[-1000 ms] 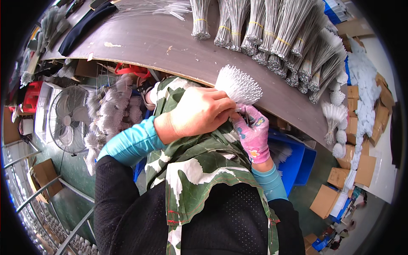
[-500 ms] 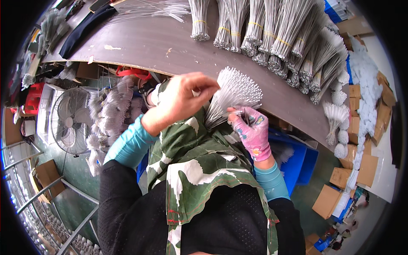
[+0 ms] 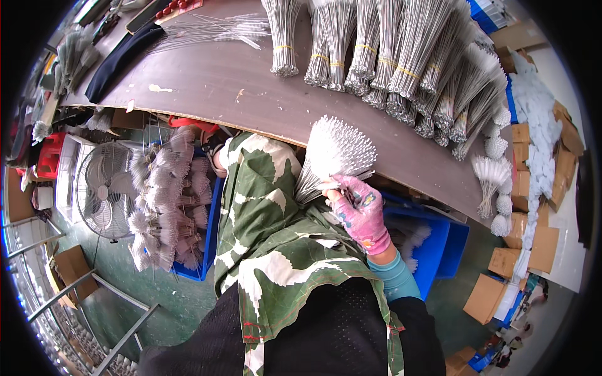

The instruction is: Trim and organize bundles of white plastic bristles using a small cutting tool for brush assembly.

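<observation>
In the head view we see a fan-shaped bundle of thin white-tipped wires (image 3: 335,153), stiff and bristly, above our lap in a camouflage apron (image 3: 276,250), just before the edge of the smooth brown table (image 3: 207,88). Our right hand (image 3: 359,210), in a pink patterned glove, closes tightly around the bundle's narrow lower end. Tied grey wire bundles (image 3: 401,56) lie on the table. Our left hand is not in the picture.

I see a fanned bundle of thin grey wires with white tips (image 3: 335,153), tips spread upward like a brush, its gathered stems pinched low, tilted over the camouflage apron just before the table's edge.
</observation>
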`<state>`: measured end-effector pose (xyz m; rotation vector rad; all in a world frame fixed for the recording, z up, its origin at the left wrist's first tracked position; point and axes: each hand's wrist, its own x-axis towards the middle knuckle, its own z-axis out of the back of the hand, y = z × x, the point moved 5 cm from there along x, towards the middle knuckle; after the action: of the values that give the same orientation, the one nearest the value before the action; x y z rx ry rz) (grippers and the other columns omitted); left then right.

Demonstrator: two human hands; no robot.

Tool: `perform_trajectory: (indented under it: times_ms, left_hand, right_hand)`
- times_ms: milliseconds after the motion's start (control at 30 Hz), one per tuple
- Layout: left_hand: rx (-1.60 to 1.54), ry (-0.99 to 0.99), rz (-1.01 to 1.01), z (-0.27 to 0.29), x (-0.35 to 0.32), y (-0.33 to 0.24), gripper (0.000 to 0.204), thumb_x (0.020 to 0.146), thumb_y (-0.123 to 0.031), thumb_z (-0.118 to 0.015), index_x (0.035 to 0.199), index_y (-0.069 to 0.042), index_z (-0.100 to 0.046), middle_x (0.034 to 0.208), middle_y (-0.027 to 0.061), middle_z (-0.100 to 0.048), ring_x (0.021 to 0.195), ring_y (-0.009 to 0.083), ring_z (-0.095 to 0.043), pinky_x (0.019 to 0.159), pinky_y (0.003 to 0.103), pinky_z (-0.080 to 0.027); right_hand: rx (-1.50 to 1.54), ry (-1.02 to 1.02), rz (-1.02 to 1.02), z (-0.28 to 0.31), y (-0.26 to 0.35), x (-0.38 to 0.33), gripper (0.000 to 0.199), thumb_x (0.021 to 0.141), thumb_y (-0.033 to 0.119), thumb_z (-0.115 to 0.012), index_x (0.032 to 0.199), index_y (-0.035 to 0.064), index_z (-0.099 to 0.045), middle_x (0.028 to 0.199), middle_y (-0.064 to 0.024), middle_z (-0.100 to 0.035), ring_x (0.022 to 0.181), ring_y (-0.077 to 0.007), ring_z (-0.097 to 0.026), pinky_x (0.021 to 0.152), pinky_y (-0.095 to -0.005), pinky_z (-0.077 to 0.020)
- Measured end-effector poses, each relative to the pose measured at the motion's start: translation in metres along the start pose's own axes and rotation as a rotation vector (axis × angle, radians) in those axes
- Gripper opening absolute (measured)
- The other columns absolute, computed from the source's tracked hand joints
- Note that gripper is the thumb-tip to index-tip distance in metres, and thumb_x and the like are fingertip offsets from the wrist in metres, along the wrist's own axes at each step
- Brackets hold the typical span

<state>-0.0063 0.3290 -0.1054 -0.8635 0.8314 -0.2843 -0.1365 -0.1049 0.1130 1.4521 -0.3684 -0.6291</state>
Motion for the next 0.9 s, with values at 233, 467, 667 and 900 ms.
perform_trajectory:
  times_ms: [233, 467, 667, 900]
  left_hand:
    - [0.149, 0.077, -0.038, -0.012, 0.006, -0.006, 0.021, 0.091, -0.028, -0.054, 0.093, -0.007, -0.060, 0.067, 0.0002, -0.054, 0.057, 0.0094, -0.049, 0.050, 0.026, -0.039]
    - [0.328, 0.115, -0.055, 0.003, -0.006, -0.007, 0.021, 0.091, -0.027, -0.054, 0.092, -0.007, -0.060, 0.067, 0.0014, -0.055, 0.057, 0.0109, -0.050, 0.050, 0.027, -0.040]
    - [0.465, 0.169, -0.081, 0.002, -0.007, -0.010, 0.021, 0.090, -0.027, -0.054, 0.091, -0.007, -0.060, 0.067, 0.0025, -0.056, 0.058, 0.0122, -0.052, 0.050, 0.028, -0.041]
    - [0.612, 0.253, -0.128, -0.006, 0.003, -0.017, 0.020, 0.090, -0.027, -0.054, 0.090, -0.007, -0.060, 0.068, 0.0037, -0.057, 0.059, 0.0137, -0.053, 0.050, 0.029, -0.042]
  right_hand:
    - [-0.129, -0.009, 0.081, 0.002, 0.003, 0.002, 0.025, 0.089, -0.002, -0.057, 0.114, -0.0028, -0.058, 0.096, -0.0062, -0.066, 0.083, -0.0085, -0.061, 0.073, -0.0225, -0.0514]
    - [-0.139, -0.002, 0.106, -0.002, 0.004, 0.002, 0.024, 0.089, -0.001, -0.057, 0.113, -0.0030, -0.059, 0.092, -0.0051, -0.066, 0.078, -0.0080, -0.061, 0.072, -0.0216, -0.0503]
    - [-0.196, -0.009, 0.140, 0.000, 0.007, 0.002, 0.025, 0.088, 0.000, -0.059, 0.113, -0.0032, -0.059, 0.090, -0.0041, -0.066, 0.076, -0.0073, -0.060, 0.071, -0.0217, -0.0494]
    - [-0.268, -0.033, 0.162, -0.003, 0.012, 0.000, 0.023, 0.087, 0.000, -0.060, 0.110, -0.0036, -0.060, 0.089, -0.0050, -0.067, 0.074, -0.0073, -0.059, 0.069, -0.0218, -0.0480]
